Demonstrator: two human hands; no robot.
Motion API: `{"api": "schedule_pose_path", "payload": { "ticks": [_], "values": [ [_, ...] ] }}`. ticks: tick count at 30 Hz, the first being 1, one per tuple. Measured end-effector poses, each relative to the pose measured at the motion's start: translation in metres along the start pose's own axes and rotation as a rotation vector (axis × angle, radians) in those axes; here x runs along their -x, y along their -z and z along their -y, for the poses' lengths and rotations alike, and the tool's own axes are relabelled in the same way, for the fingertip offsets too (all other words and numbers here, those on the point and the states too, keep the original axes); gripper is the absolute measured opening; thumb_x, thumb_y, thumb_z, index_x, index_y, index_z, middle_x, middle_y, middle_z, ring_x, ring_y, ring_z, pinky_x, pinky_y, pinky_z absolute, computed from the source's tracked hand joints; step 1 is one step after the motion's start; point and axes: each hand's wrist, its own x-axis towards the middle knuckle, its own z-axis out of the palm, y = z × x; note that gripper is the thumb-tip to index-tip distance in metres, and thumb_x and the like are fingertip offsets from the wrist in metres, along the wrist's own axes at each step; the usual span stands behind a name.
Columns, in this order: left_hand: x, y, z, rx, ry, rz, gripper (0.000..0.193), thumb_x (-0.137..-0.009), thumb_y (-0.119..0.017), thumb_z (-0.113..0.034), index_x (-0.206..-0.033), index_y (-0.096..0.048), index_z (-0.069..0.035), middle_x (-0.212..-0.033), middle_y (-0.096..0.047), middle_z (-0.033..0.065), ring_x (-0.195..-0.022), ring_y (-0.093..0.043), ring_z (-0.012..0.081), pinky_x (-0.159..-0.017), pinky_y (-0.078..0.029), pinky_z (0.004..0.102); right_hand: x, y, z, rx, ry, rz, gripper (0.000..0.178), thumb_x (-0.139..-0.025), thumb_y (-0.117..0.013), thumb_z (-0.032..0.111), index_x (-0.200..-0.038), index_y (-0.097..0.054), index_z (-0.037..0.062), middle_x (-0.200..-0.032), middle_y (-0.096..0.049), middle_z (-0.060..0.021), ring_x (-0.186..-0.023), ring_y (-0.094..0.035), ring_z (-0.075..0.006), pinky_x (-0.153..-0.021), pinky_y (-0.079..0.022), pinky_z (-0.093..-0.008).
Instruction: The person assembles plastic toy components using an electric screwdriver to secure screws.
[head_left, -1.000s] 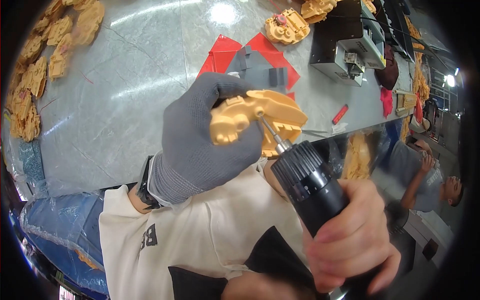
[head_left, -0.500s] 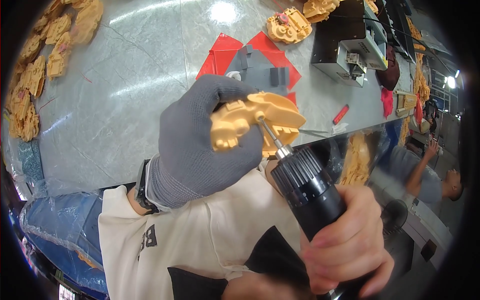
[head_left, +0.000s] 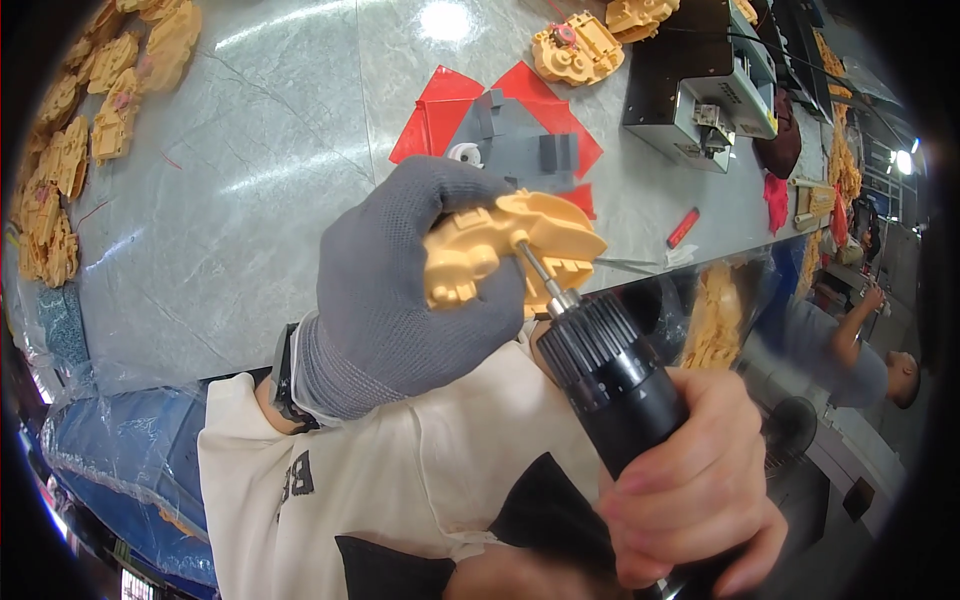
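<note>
Apparently, screwdriving is occupying both hands: over the desk (head_left: 200, 250), the gloved left hand (head_left: 390, 290) is clasping the yellow plastic part (head_left: 465, 252), while the closed right hand (head_left: 695, 480) is gripping the black power screwdriver (head_left: 610, 365), its bit (head_left: 537, 266) seemingly meeting a boss (head_left: 520, 238); steady alignment is probably mattering next.

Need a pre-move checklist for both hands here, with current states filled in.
1. Left hand in grey knit glove gripping yellow moulded plastic part: ok.
2. Bare right hand wrapped round black cylindrical power driver: ok.
3. Thin silver metal bit meeting the part's round raised boss: ok.
4. Gloved thumb clear of bit: cannot tell; it sits close.
5. Screw seated inside boss: cannot tell; hidden.
</note>
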Motion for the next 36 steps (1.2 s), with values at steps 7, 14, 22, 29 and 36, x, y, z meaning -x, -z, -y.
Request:
{"api": "schedule_pose_path", "payload": {
  "ticks": [7, 14, 22, 29, 36],
  "values": [
    [0.010, -0.016, -0.006, 0.358, 0.109, -0.024, 0.034, -0.069, -0.065, -0.006, -0.099, -0.052, 0.001, -0.081, -0.063, 0.0158, -0.073, -0.066, 0.0181, -0.062, -0.053, 0.0280, -0.002, -0.036, 0.008, 0.023, 0.100, -0.047, 0.034, -0.068, -0.069, 0.002, -0.095, -0.050, 0.0091, -0.062, -0.057, 0.0049, -0.049, -0.055, -0.0074, -0.050, -0.047, -0.0216],
    [0.012, -0.022, 0.006, 0.360, 0.093, -0.144, 0.039, -0.068, -0.069, -0.006, -0.102, -0.051, -0.002, -0.085, -0.063, 0.0168, -0.073, -0.067, 0.0237, -0.060, -0.053, 0.0312, -0.004, 0.008, 0.002, -0.119, -0.170, 0.044, 0.035, -0.064, -0.071, -0.001, -0.091, -0.050, 0.0088, -0.062, -0.058, 0.0055, -0.051, -0.056, -0.0069, -0.051, -0.046, -0.0207],
    [-0.005, -0.016, 0.028, 0.106, -0.356, -0.246, 0.042, -0.063, -0.069, 0.003, -0.101, -0.052, -0.004, -0.090, -0.060, 0.0116, -0.090, -0.058, 0.0252, -0.076, -0.048, 0.0342, -0.011, 0.022, 0.031, 0.102, -0.089, -0.174, 0.027, -0.072, -0.063, 0.009, -0.097, -0.053, 0.0131, -0.061, -0.054, 0.0079, -0.049, -0.054, -0.0047, -0.058, -0.043, -0.0194],
    [-0.006, 0.001, 0.038, 0.346, -0.569, -0.192, 0.045, -0.060, -0.068, 0.004, -0.101, -0.051, -0.004, -0.090, -0.057, 0.0167, -0.080, -0.061, 0.0307, -0.079, -0.047, 0.0486, 0.001, 0.019, 0.023, 0.232, -0.192, -0.173, 0.025, -0.074, -0.062, 0.012, -0.097, -0.052, 0.0115, -0.062, -0.054, 0.0082, -0.049, -0.052, -0.0035, -0.058, -0.042, -0.0173],
    [0.011, 0.122, 0.092, 0.189, 0.172, -0.840, 0.036, -0.090, -0.051, -0.027, -0.116, -0.051, -0.003, -0.119, -0.050, 0.0117, -0.106, -0.051, 0.0199, -0.088, -0.045, 0.0330, -0.015, 0.061, 0.030, 0.331, -0.191, -0.172, 0.035, -0.083, -0.053, 0.017, -0.116, -0.045, 0.0075, -0.070, -0.047, 0.0021, -0.055, -0.047, -0.0096, -0.065, -0.038, -0.0292]
  ]
}}
